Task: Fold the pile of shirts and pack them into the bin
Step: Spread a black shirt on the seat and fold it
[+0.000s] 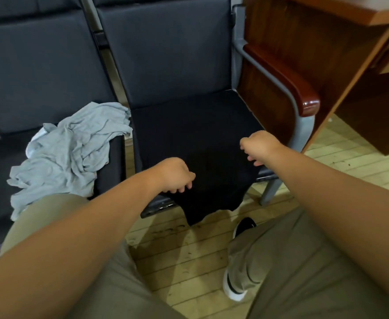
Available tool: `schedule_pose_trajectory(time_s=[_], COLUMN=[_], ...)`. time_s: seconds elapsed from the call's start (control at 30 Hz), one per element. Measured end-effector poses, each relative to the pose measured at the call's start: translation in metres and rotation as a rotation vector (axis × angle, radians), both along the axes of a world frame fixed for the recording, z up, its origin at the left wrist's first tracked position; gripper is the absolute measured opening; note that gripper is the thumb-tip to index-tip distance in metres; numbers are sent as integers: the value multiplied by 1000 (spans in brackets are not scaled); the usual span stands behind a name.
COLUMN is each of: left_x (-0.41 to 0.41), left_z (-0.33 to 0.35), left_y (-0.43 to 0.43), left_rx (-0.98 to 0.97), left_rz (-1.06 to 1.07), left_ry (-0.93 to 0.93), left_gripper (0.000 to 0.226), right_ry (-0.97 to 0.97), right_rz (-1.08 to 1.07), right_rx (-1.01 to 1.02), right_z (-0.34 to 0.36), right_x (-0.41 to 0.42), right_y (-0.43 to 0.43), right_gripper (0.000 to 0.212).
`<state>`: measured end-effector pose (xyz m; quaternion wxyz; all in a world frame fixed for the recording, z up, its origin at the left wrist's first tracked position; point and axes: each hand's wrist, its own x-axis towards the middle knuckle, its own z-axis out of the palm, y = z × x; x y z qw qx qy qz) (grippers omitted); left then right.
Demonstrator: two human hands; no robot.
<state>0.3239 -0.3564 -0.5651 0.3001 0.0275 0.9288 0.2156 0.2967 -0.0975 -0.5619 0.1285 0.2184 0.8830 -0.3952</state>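
A black shirt (pixel 212 180) lies spread over the right-hand seat, one corner hanging off the front edge toward the floor. My left hand (pixel 177 174) grips the shirt near its front left edge, fingers curled into the cloth. My right hand (pixel 259 145) pinches the shirt's right edge near the seat's right side. A crumpled pile of light grey shirts (pixel 73 148) sits on the neighbouring seat to the left. No bin is in view.
Dark padded chairs (pixel 170 65) stand in a row with a wooden armrest (pixel 288 81) at the right. A wooden desk (pixel 350 54) is beyond it. My legs in khaki trousers and a black-and-white shoe (pixel 234 288) are over the plank floor.
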Motion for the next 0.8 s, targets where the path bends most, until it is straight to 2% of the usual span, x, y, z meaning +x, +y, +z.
schedule_pose_trajectory(time_s=[0.07, 0.17, 0.27, 0.4, 0.47, 0.57, 0.67, 0.8], left_x=[23, 55, 67, 72, 72, 69, 66, 59], left_z=[-8, -31, -63, -96, -110, -128, -135, -145], left_y=[4, 8, 10, 8, 4, -2, 2, 2], left_rx=[35, 42, -58, -191, -220, -261, -227, -207], left_rz=[-9, -13, -15, 6, -46, -32, -20, 0], left_ry=[-174, -410, -482, -347, -207, -74, -141, -107], left_gripper=[41, 41, 55, 85, 79, 73, 73, 69], right_ry=[-88, -239, -352, -481, -463, -474, -501, -480], right_rz=[-82, -92, -115, -98, -143, -215, -225, -172], right_rx=[-141, -162, -139, -165, -208, -318, -379, -355], right_z=[-5, -18, -41, -61, -72, -82, -92, -104], right_x=[16, 44, 65, 77, 76, 76, 73, 68], right_y=[0, 4, 12, 18, 18, 15, 15, 19], right_gripper=[21, 24, 25, 21, 23, 52, 66, 68])
